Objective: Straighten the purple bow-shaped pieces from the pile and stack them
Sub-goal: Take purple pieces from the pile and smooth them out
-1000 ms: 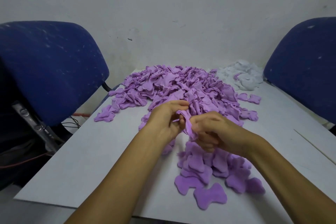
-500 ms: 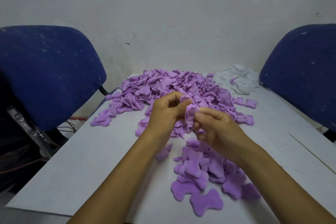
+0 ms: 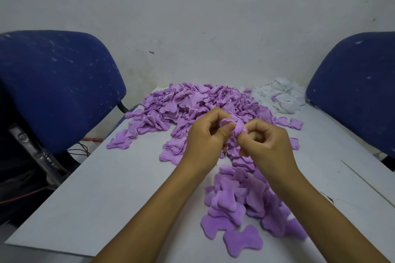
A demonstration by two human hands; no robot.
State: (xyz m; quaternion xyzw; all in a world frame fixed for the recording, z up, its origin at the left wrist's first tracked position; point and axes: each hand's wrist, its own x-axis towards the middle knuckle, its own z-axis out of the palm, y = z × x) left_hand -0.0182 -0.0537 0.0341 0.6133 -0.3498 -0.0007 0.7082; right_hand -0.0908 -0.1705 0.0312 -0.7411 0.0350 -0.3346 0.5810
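Crumpled purple piece (image 3: 239,128) being pinched between both hands above the desk (image 3: 102,196); left hand (image 3: 206,142) and right hand (image 3: 266,145) gripping it; loose pile (image 3: 192,104) lying behind; straightened pieces (image 3: 239,203) lying nearer.

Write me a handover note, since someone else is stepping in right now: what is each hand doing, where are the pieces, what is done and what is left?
Left hand and right hand: both pinch one crumpled purple piece between them, raised above the table; it is not flat yet.
Big pile of purple pieces: far middle of the table, still large.
Straightened pieces: a loose, overlapping heap near the front edge, under the right forearm, not a tidy stack.
White scraps: far right corner, one purple piece among them.
Done: a small share flattened.
Left: flatten the held piece, add it to the heap, work through the pile.
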